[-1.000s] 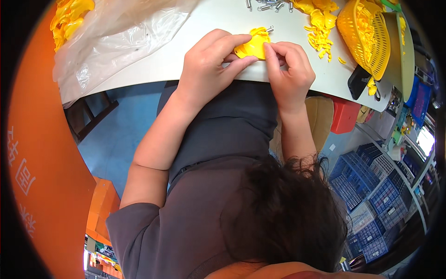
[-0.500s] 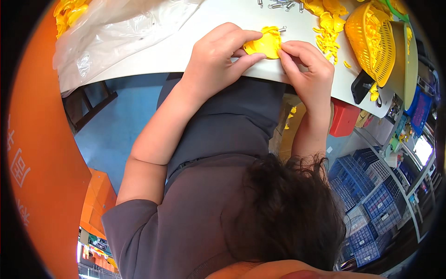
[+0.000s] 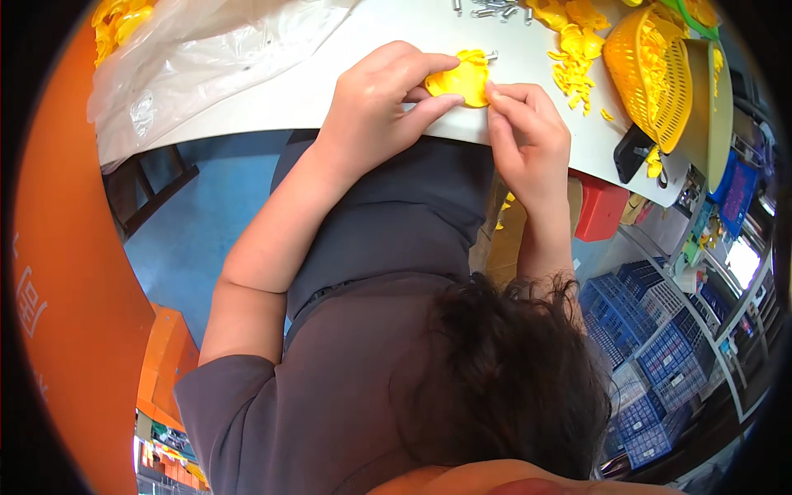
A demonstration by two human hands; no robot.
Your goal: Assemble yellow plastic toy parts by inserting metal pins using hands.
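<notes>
Over the near part of the white table, a rounded yellow plastic piece [image 3: 464, 81] is held between my hands. My left hand [image 3: 381, 107] pinches its left side between thumb and fingers. At its right edge, the fingertips of my right hand [image 3: 528, 124] are closed on it. A small metal spring [image 3: 492, 55] shows at the top right of the piece; I cannot tell whether it is attached. Farther back lie several loose metal springs [image 3: 497, 10].
Loose yellow plastic pieces [image 3: 573, 58] lie to the right, beside a yellow basket [image 3: 681, 99] holding more. A dark phone [image 3: 631, 154] lies at the table's right edge. Clear plastic sheeting [image 3: 190, 66] covers the left. Blue crates [image 3: 652, 363] stand lower right, near a red stool [image 3: 601, 208].
The whole view has shifted slightly, so table things sit a little farther left. My right fingers have drawn closer together at the yellow piece's edge. Both hands still hold it.
</notes>
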